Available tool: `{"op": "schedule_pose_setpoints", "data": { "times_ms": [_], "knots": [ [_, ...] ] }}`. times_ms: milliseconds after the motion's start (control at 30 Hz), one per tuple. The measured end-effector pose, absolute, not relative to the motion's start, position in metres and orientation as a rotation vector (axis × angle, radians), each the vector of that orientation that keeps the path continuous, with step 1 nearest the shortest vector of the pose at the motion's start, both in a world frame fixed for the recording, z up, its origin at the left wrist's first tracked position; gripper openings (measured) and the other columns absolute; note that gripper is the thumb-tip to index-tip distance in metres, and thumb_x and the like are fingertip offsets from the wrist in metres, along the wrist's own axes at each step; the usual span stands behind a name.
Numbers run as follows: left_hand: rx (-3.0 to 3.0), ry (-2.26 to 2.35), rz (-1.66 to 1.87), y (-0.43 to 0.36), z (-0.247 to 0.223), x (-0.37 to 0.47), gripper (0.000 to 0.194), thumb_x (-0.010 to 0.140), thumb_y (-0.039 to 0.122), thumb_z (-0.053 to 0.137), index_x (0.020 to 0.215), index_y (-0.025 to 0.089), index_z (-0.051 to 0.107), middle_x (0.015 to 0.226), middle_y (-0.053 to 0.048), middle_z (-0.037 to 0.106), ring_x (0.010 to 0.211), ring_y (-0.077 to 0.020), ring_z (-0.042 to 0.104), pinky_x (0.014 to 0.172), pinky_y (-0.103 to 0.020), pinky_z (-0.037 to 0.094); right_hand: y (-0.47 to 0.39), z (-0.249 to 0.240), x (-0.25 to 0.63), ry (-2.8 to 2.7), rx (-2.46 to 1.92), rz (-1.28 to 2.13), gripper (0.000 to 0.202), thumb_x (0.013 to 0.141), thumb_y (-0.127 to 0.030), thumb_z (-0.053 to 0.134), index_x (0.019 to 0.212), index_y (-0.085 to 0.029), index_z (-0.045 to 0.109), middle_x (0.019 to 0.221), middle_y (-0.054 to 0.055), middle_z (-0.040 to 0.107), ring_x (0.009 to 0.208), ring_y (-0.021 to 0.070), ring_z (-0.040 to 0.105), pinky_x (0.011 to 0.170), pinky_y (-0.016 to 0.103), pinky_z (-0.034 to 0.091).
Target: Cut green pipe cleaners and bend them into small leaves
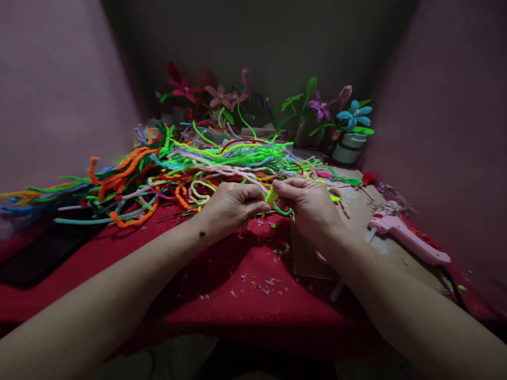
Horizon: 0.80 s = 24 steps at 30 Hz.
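Between my two hands, above the red cloth, is a short piece of bright yellow pipe cleaner [271,196], its shape partly covered by fingers. My left hand [234,205] is closed in a pinch at its left side, with a bit of yellow below the fingertips. From the other side my right hand [303,200] pinches it between thumb and fingers. More yellow [335,198] shows just beyond my right hand; whether it joins the held piece I cannot tell. Just behind the hands lies a large heap of loose pipe cleaners [237,158] in green, orange, pink and other colours.
A pink hot glue gun [407,235] lies on cardboard [312,253] at the right, its cord trailing forward. Pipe-cleaner flowers stand along the back, one blue flower [354,115] in a white pot [349,149]. Coloured fluff scraps dot the red cloth [253,306]. A black item [43,253] lies left.
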<state>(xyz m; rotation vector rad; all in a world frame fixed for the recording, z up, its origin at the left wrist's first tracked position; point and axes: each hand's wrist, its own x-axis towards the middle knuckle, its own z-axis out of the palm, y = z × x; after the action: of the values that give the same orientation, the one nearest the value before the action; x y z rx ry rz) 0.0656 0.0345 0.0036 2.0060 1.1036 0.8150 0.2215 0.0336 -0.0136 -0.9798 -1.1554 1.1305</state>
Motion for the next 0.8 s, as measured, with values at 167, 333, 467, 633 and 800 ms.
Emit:
{"op": "schedule_pose_setpoints", "data": {
  "times_ms": [167,333,467,633,800],
  "knots": [
    [1.945,1.085,0.777,0.0322,0.0038,0.0666,0.019,0.075,0.026,0.059,0.059,0.015,0.056,0.045,0.007,0.038,0.042,-0.0046,0.03,0.042,-0.019,0.022,0.0327,-0.0106,0.2226,-1.162,-1.002,1.149,0.025,0.062,-0.033,0.073,0.05,-0.017,0.058,0.046,-0.004,0.046,0.046,0.0073,0.038,0.047,0.025,0.027],
    [1.809,1.062,0.777,0.038,-0.0017,0.0657,0.019,0.075,0.027,0.058,0.06,0.015,0.054,0.048,0.007,0.039,0.042,-0.0042,0.031,0.042,-0.018,0.022,0.0335,-0.0102,0.2229,-1.116,-0.997,1.235,0.022,0.06,-0.033,0.074,0.058,-0.016,0.06,0.053,-0.003,0.052,0.046,0.007,0.04,0.046,0.024,0.03],
    [1.771,1.026,0.736,0.0397,0.0011,0.0638,0.019,0.074,0.027,0.06,0.06,0.014,0.056,0.05,0.005,0.042,0.045,-0.0044,0.032,0.043,-0.018,0.024,0.0366,-0.0119,0.2236,-1.06,-0.934,1.333,0.024,0.058,-0.032,0.074,0.052,-0.016,0.057,0.048,-0.002,0.052,0.046,0.0084,0.042,0.045,0.024,0.028],
    [1.703,1.003,0.742,0.0379,0.0056,0.0651,0.018,0.072,0.023,0.06,0.058,0.014,0.053,0.049,0.005,0.042,0.044,-0.0042,0.032,0.041,-0.018,0.022,0.0382,-0.0125,0.2231,-1.01,-0.883,1.365,0.026,0.055,-0.032,0.076,0.051,-0.017,0.056,0.046,-0.002,0.052,0.044,0.0082,0.041,0.045,0.024,0.029],
    [1.642,1.003,0.802,0.039,0.0005,0.0656,0.02,0.072,0.024,0.06,0.056,0.015,0.051,0.046,0.006,0.04,0.04,-0.0038,0.03,0.04,-0.018,0.02,0.0333,-0.0103,0.2219,-1.116,-0.915,1.237,0.029,0.064,-0.042,0.072,0.057,-0.016,0.06,0.052,-0.001,0.055,0.048,0.0095,0.046,0.049,0.025,0.034]
  ]
}}
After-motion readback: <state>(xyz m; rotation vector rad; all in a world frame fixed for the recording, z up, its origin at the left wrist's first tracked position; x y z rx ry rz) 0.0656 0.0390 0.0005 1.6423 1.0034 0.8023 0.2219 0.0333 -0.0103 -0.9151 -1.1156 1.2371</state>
